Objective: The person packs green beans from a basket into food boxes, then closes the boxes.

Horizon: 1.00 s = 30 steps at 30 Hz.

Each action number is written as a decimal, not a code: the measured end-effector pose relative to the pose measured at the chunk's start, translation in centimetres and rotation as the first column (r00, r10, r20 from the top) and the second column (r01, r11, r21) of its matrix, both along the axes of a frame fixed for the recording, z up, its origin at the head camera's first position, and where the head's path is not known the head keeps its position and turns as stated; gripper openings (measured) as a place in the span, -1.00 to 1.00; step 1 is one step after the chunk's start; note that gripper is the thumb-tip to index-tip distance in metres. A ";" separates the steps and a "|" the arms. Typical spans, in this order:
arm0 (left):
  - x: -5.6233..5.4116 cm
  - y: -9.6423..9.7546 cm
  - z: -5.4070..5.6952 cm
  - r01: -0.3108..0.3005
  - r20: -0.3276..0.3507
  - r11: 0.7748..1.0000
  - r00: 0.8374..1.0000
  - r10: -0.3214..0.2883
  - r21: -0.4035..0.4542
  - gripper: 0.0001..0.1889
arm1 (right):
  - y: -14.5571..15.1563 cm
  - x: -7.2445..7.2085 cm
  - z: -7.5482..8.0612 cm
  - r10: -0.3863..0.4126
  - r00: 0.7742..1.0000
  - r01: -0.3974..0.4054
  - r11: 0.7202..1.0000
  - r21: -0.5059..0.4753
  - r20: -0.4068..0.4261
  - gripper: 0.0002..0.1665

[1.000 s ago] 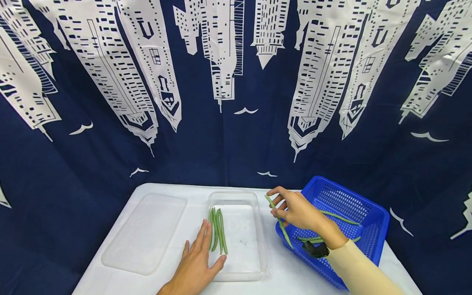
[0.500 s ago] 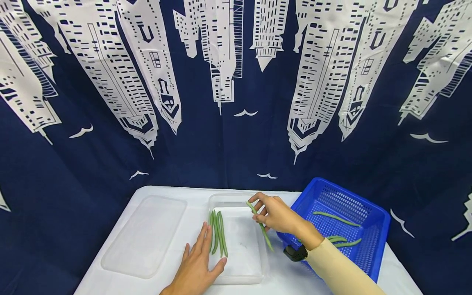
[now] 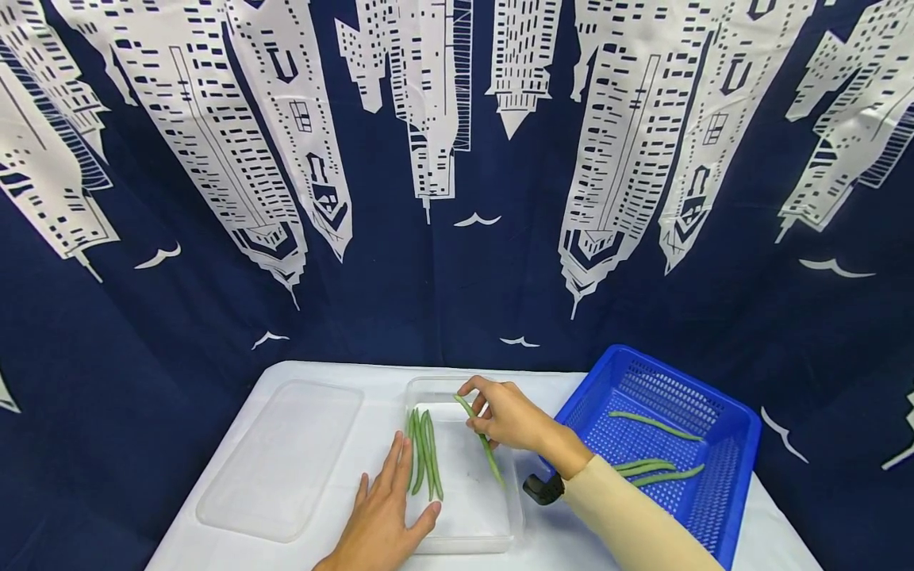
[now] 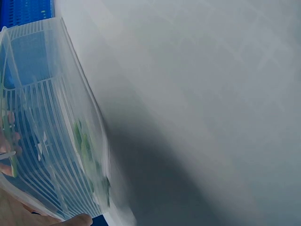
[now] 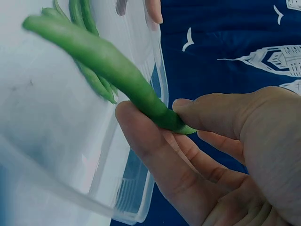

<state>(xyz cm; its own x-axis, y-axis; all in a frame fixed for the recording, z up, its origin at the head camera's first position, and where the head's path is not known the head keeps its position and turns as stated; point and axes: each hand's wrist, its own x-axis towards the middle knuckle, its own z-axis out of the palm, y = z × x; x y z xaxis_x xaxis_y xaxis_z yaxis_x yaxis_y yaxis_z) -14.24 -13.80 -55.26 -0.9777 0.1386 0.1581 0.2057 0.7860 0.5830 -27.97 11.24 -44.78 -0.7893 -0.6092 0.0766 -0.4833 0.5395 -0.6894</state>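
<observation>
My right hand [image 3: 505, 416] pinches a green bean [image 3: 489, 454] near one end, between thumb and fingers, over the right half of a clear plastic container [image 3: 467, 545]. The right wrist view shows the held green bean [image 5: 106, 61] close up, slanting away from the fingertips. Several more green beans [image 3: 427, 452] lie lengthwise along the container's left side. My left hand [image 3: 385, 507] rests at that left side with its fingers extended. Through the ribbed wall of the container [image 4: 42, 113], the left wrist view shows beans only blurrily.
A blue perforated basket [image 3: 739, 460] stands on the right with several beans [image 3: 653, 424] in it. A translucent lid [image 3: 282, 460] lies flat at the left of the white table [image 3: 378, 377]. Behind hangs a dark blue cloth [image 3: 385, 301] with white buildings.
The right hand has carried the green bean leftward from the blue basket to above the container. The left hand has stayed nearly still.
</observation>
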 end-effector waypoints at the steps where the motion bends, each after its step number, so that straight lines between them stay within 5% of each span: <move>1: 0.0 0.0 0.0 0.000 0.003 1.000 1.000 0.000 0.000 0.13 | -0.2 -0.1 -0.1 0.002 1.000 -0.002 1.000 0.000 -0.004 -0.46; 7: 0.1 0.1 -0.1 0.000 0.004 1.000 1.000 0.000 -0.002 0.14 | -1.3 -0.7 -1.4 0.030 0.999 -0.030 1.000 -0.007 -0.010 -0.50; 8: 0.1 0.1 -0.1 0.002 0.005 1.000 1.000 -0.002 -0.003 0.14 | -1.1 -1.9 -3.1 0.051 0.998 -0.051 0.999 -0.009 -0.042 -0.51; 11: 0.1 0.2 -0.1 0.006 0.011 1.000 1.000 -0.006 -0.005 0.15 | -1.6 -2.2 -3.9 0.049 0.998 -0.049 0.999 0.004 -0.037 -0.51; 14: 0.1 0.2 -0.1 0.007 0.015 1.000 1.000 -0.006 -0.005 0.15 | -2.4 -2.4 -4.3 0.024 0.999 -0.023 0.999 0.030 -0.023 -0.51; 16: 0.0 0.2 -0.1 0.005 0.015 1.000 1.000 -0.005 -0.004 0.14 | -3.2 -1.3 -3.1 -0.015 1.000 0.014 0.999 0.044 0.014 -0.51; 30: 0.0 0.1 -0.2 0.000 -0.020 1.000 1.000 0.000 -0.009 0.13 | -5.5 -1.7 -6.2 -0.137 0.990 0.133 0.982 0.131 0.016 -0.54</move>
